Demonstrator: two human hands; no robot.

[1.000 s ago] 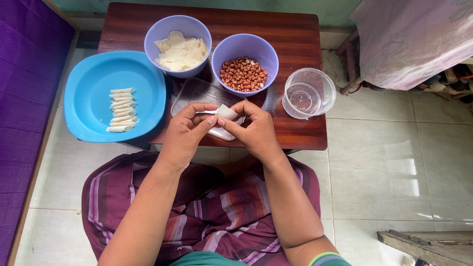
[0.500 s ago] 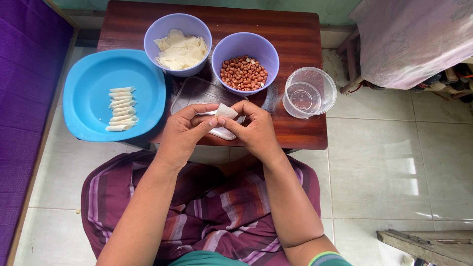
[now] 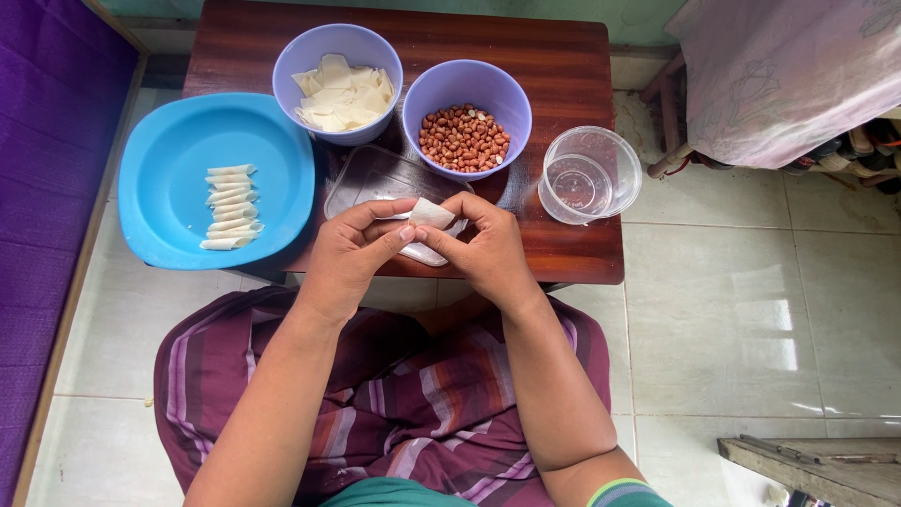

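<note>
My left hand (image 3: 352, 252) and my right hand (image 3: 483, 252) meet over the near edge of a small dark wooden table (image 3: 563, 70), both pinching one small white dough wrapper (image 3: 431, 214) that is partly folded between the fingertips. Under the hands lies a clear plastic lid (image 3: 375, 178). Behind them stands a purple bowl of peanuts (image 3: 466, 134), and to its left a purple bowl of flat white wrappers (image 3: 337, 89). A blue plate (image 3: 178, 160) at the left carries a column of several rolled wrappers (image 3: 230, 207).
An empty clear plastic tub (image 3: 589, 176) stands at the table's right edge. My lap in a striped maroon cloth (image 3: 413, 394) fills the foreground. A purple mat (image 3: 47, 122) lies to the left; a stool draped in pale pink cloth (image 3: 788, 75) stands at the right on the tiled floor.
The fingers of both hands have shifted slightly on the wrapper, folding it tighter. Bowls, plate and tub have not moved.
</note>
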